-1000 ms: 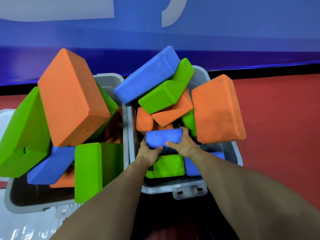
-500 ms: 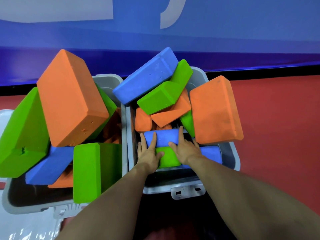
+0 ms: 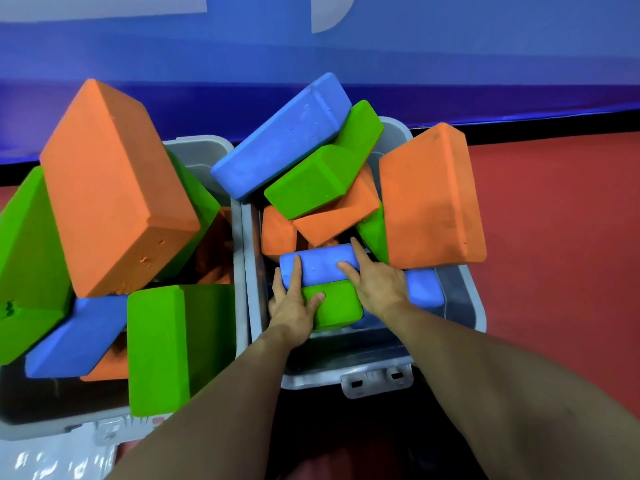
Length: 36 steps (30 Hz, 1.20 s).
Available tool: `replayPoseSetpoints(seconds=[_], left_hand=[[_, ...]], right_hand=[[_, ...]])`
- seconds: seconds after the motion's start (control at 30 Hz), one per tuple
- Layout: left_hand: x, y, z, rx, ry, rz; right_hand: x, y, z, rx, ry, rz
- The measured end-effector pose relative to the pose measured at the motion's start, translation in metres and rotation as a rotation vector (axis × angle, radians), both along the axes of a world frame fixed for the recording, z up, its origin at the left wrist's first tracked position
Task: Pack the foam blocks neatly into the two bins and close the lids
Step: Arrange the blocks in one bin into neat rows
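Observation:
Two grey bins stand side by side, the left bin point(image 3: 207, 148) and the right bin point(image 3: 460, 299), both heaped with orange, green and blue foam blocks. In the right bin a small blue block point(image 3: 320, 265) lies flat above a green block point(image 3: 337, 304). My left hand point(image 3: 294, 306) presses straight fingers on the blue block's left end, thumb on the green block. My right hand point(image 3: 374, 280) presses flat on its right end, index finger reaching to the orange blocks. A large orange block point(image 3: 429, 199) leans over the right rim. A long blue block point(image 3: 284, 136) tops the pile.
The left bin holds a big tilted orange block point(image 3: 114, 188), green blocks point(image 3: 31, 258) and an upright green block point(image 3: 162, 348) at its front. A latch point(image 3: 375, 379) sits on the right bin's near wall. Red floor point(image 3: 561, 271) lies to the right; a blue wall point(image 3: 450, 57) stands behind.
One second ago both hands gripped the small blue block above the green one. They set it down further back, and now both hands press flat on it with straight fingers.

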State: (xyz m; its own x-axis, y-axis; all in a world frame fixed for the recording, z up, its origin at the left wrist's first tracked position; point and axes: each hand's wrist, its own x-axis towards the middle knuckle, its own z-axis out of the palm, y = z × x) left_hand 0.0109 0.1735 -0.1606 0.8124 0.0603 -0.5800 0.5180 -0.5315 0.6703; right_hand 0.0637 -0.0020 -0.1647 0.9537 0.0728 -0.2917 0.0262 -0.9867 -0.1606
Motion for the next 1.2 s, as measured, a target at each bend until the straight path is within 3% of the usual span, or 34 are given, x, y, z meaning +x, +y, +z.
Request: replayPoseSetpoints(seconds=[0.3, 0.4, 0.5, 0.6, 0.7, 0.77, 0.83, 1.03, 1.13, 1.2], left_hand=[[0.003, -0.004, 0.004, 0.056, 0.038, -0.025], [0.003, -0.007, 0.012, 0.119, 0.044, -0.049], [0.006, -0.011, 0.023, 0.215, 0.041, -0.069], [0.01, -0.015, 0.041, 0.306, 0.041, -0.077], [0.019, -0.023, 0.074, 0.322, 0.038, -0.054], [0.027, -0.029, 0.103, 0.303, -0.016, -0.045], [0.033, -0.036, 0.129, 0.238, -0.094, -0.032], [0.027, -0.06, 0.178, 0.055, -0.205, 0.034], [0.023, -0.069, 0.189, -0.111, -0.172, 0.122], [0.022, -0.073, 0.195, -0.198, -0.165, 0.163]], right_hand=[[0.003, 0.008, -0.006, 0.076, -0.058, 0.022], [0.002, 0.01, 0.015, 0.104, -0.363, 0.195], [0.008, -0.005, 0.064, 0.185, -0.666, 0.207], [0.013, -0.038, 0.103, 0.166, -0.693, -0.168], [0.004, -0.075, 0.114, 0.206, -0.367, -0.646], [-0.002, -0.097, 0.112, 0.392, -0.117, -0.786], [-0.007, -0.106, 0.111, 0.58, -0.009, -0.805], [-0.008, -0.103, 0.145, 0.795, -0.13, -0.903], [-0.005, -0.102, 0.166, 1.016, -0.291, -0.999], [-0.002, -0.096, 0.178, 1.274, -0.324, -1.038]])
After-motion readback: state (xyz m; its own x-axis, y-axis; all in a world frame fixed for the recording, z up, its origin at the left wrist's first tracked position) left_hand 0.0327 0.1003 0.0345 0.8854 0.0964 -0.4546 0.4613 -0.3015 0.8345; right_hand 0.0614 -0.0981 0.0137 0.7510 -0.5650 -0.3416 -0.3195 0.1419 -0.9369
